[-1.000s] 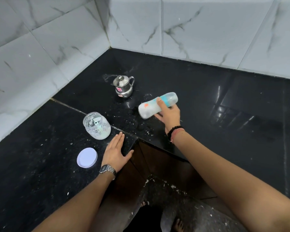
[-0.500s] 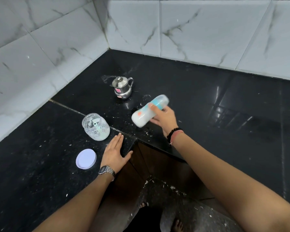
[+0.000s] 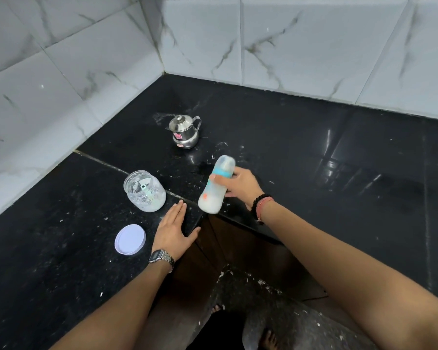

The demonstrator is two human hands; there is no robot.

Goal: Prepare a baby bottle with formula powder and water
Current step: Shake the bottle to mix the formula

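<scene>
My right hand [image 3: 240, 184] grips a capped baby bottle [image 3: 215, 190] with a teal collar and milky white liquid inside. The bottle is in the air above the inner corner of the black counter, nearly upright, its cap tipped away from me. My left hand [image 3: 173, 232] lies flat with straight fingers on the counter edge, just in front of an open glass jar [image 3: 145, 191] holding white formula powder and a scoop. The jar's white lid [image 3: 130, 239] lies flat on the counter to the left of my left hand.
A small steel kettle [image 3: 185, 131] with a lid stands farther back on the L-shaped black counter [image 3: 339, 173]. White powder specks and a wet patch lie around it. Marble-tiled walls close off the back and left. My bare feet show on the floor below.
My right hand has swung the bottle from lying sideways to nearly upright, with its base moving toward me and down. The left hand has stayed put on the counter.
</scene>
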